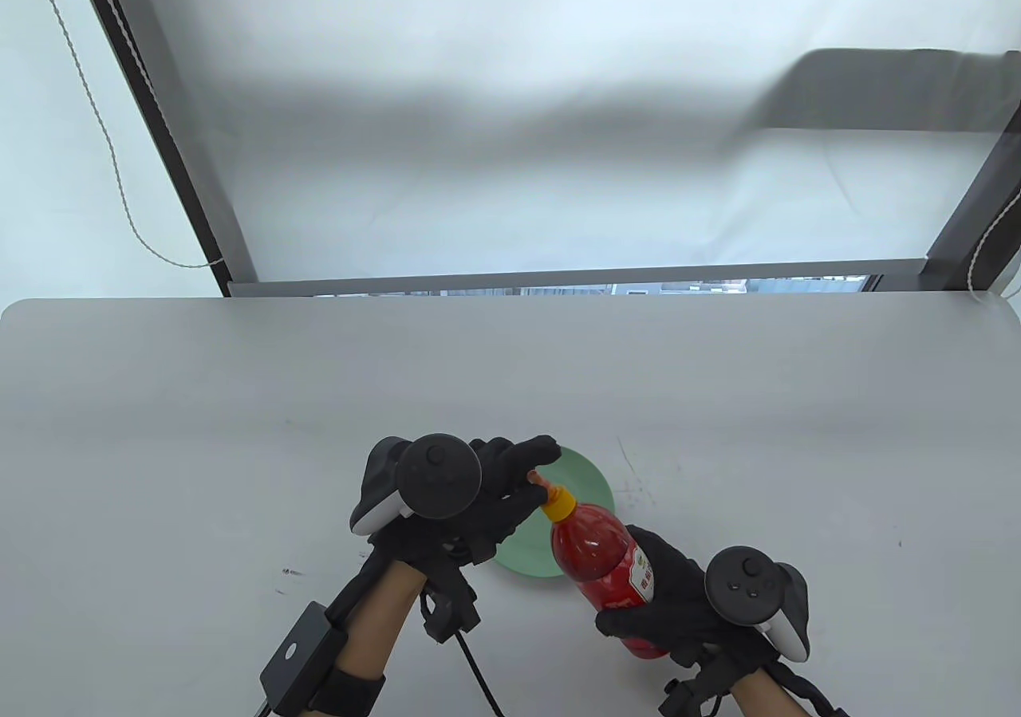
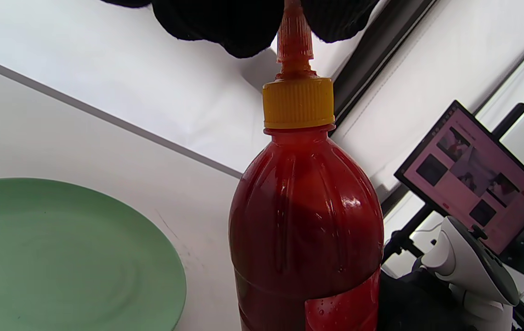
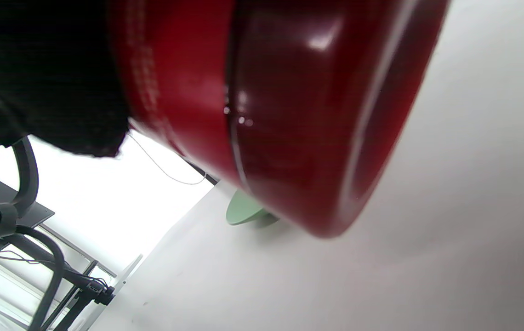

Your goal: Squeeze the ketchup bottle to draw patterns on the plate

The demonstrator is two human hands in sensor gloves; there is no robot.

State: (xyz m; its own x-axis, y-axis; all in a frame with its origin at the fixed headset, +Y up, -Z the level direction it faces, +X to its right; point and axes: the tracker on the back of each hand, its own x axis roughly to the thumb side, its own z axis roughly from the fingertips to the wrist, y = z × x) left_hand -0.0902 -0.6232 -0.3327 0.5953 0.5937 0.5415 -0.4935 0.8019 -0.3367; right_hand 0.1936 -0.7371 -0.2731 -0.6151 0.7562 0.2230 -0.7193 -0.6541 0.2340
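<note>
Both hands on the ketchup bottle, lower center of table view. R hand grips the body w/ fingers wrapped; bottle tilted, nearly full of red sauce. L hand fingertips pinch the orange nozzle tip above the yellow cap. Green plate lies under the nozzle, no sauce visible on it. Table is bare gray toward the upper edge.
</note>
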